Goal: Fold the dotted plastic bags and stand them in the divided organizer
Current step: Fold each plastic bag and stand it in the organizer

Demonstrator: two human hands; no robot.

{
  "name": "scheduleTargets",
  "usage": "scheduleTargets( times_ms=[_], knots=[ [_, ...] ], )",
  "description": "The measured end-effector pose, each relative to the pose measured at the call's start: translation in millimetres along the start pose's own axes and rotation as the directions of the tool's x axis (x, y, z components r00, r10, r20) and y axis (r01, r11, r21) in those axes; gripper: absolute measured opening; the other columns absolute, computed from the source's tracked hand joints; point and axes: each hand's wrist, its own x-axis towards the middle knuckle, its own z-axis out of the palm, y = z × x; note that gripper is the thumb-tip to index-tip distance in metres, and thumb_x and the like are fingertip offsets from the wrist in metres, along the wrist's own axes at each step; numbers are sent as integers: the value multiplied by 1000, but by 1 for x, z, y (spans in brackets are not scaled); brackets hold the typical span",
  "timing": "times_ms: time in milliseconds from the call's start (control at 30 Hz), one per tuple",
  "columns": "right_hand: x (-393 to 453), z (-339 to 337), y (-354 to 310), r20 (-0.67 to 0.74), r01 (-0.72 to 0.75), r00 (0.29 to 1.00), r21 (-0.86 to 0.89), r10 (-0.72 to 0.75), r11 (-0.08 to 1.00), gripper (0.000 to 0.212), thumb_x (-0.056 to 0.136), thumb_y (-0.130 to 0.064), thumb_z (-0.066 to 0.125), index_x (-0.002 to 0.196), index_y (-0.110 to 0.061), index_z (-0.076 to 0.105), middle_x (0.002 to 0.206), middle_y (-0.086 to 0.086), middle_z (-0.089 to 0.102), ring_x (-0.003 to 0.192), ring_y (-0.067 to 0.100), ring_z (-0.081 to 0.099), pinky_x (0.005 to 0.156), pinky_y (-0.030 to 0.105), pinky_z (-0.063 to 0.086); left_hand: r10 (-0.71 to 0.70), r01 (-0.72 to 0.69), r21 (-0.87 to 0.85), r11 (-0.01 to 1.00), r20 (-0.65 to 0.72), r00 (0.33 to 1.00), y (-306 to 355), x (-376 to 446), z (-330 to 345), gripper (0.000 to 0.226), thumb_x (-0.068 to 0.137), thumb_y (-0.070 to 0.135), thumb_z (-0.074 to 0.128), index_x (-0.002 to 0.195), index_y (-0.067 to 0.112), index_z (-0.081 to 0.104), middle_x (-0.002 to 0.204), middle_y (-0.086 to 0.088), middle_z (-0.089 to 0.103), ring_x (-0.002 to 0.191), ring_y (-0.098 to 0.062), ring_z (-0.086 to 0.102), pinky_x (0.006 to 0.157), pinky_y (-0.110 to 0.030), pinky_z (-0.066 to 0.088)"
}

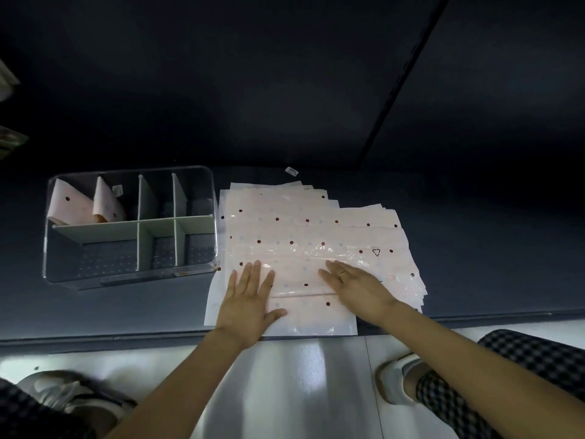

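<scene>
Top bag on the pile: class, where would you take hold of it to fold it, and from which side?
Probably the near edge of the top bag, pinched from the person's side. It lies flat under the left hand and right hand, and that edge overhangs the pile.

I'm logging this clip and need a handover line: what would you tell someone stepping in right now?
Left hand and right hand lie flat, fingers straight, pressing the top pink dotted plastic bag of the fanned stack on the dark surface.
Clear divided organizer sits left of the stack.
Done: two folded triangular dotted bags stand in its back-left compartments.
Left: fold the top bag, then the rest of the stack, and stand them in.
</scene>
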Motion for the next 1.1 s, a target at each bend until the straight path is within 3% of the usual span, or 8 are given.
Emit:
scheduleTargets(
  times_ms=[200,333,400,467,733,900,1033,1100],
  knots=[
    [4,-32,-9,-110,-5,994,-115,-8,993,28,88,-13,40,110,-12,57,110,6,64,102,28,57,83,32,41,42,-66,-162,985,-150,988,37,9,-13,53,100,38,37,148,20,23,154,2,28,142,-14,22,116,-25,6],
    [-4,-46,-17,-266,34,964,164,11,986,27,87,-24,49,110,-23,64,103,-6,67,97,16,58,79,28,40,-131,21,-375,927,-271,954,48,4,-24,36,96,18,45,129,29,54,118,4,63,108,-18,55,86,-23,38],
    [-8,-57,-13,-286,30,940,615,188,788,39,84,-20,64,121,-31,60,108,-19,62,99,-2,52,84,16,39,-152,-26,-536,844,-286,946,45,4,-35,35,94,12,48,122,27,62,111,0,67,103,-22,59,77,-23,38],
    [-8,-66,-8,-208,73,931,912,300,404,57,77,-13,76,127,-29,54,114,-18,62,108,-5,52,91,9,38,-133,-117,-667,736,-312,941,39,7,-52,31,94,7,50,119,18,65,116,-3,67,110,-24,57,83,-19,36],
    [-1,-81,-8,-194,264,892,957,407,-122,29,76,8,68,96,-13,72,97,3,74,98,16,67,85,25,53,-34,-321,-724,610,-429,903,23,18,-102,42,93,10,54,103,51,58,122,30,41,110,-9,28,104,-38,26],
    [2,-68,-18,-288,276,852,957,437,92,30,77,15,64,98,-5,72,90,-4,74,87,9,68,72,19,52,19,-375,-666,645,-477,879,27,23,-98,39,90,10,60,100,47,64,121,25,43,109,-9,29,101,-37,27],
    [-1,-43,-17,-697,310,687,538,206,784,43,63,21,60,95,-4,74,97,7,73,92,24,70,88,41,54,57,-388,-319,864,-705,707,13,10,-71,25,77,3,72,95,20,74,95,1,64,92,-16,48,76,-30,38],
    [-5,-24,-23,-726,324,688,284,-19,902,39,60,15,70,90,-9,77,95,3,74,88,20,71,84,40,55,158,-404,-202,892,-699,697,8,-1,-50,26,66,0,81,87,16,74,85,0,67,81,-19,57,68,-29,41]
  ],
)
